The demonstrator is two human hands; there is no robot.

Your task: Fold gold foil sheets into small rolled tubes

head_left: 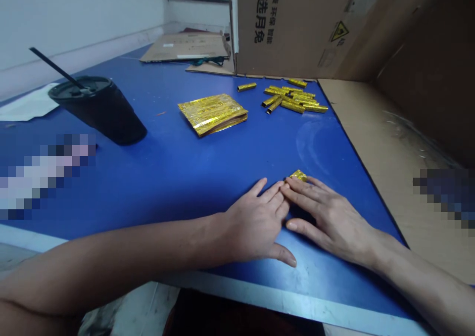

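Observation:
My left hand (260, 222) lies over the blue table with its fingers stretched out and its thumb spread toward the front edge. My right hand (322, 207) is laid flat beside it, and the fingertips of both hands meet. Under and just beyond the right fingers shows a small piece of shiny gold foil paper (298, 175); the rest of it is hidden by the fingers. Farther back sits a stack of gold foil sheets (213, 112). Several rolled gold foil tubes (295, 98) lie in a loose pile at the back right.
A dark tumbler (107, 111) with a straw stands tilted-looking at the left. Flattened cardboard (185, 46) lies at the back. A large cardboard box (289, 29) walls off the back and right. The table's pale front edge (230, 291) runs below my arms.

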